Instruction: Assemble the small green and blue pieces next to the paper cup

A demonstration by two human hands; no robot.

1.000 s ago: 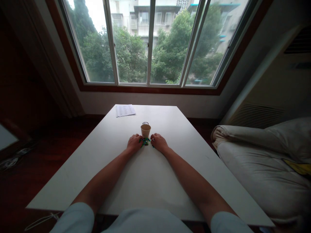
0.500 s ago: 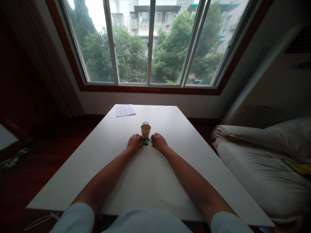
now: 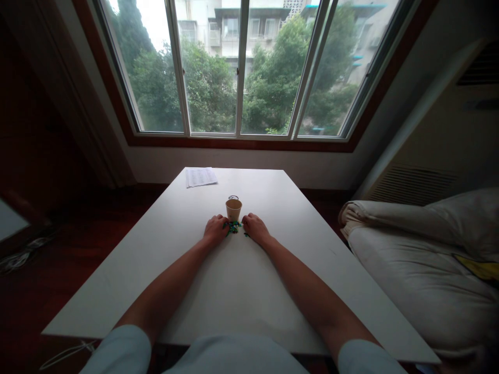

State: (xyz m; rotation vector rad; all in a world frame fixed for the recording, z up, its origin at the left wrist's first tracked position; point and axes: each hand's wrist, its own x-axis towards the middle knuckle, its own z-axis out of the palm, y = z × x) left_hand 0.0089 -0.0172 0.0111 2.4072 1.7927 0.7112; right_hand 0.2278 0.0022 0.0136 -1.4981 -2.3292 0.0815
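Upright on the white table [image 3: 241,291] stands a brown paper cup [image 3: 234,210], its open mouth toward me. A small heap of beads or similar bits, green, blue and dark [image 3: 233,227], lies just in front of the cup. My left hand [image 3: 215,229] rests at the left edge of the heap, fingers curled in and fingertips at the bits. On the other side, my right hand [image 3: 255,227] is closed too, its fingertips pinched beside the cup's base. Whatever either hand holds is too small to make out. A thin dark loop [image 3: 233,197] shows behind the cup.
Printed paper sheets [image 3: 201,177] lie at the table's far left corner. A window [image 3: 239,72] fills the wall beyond. To the right is a pale cushioned seat [image 3: 393,249] with folded bedding. White cables [image 3: 29,252] lie on the floor at left.
Hardly anything differs. My right hand's fingertips have shifted very slightly; the cup, the heap and my left hand look the same.
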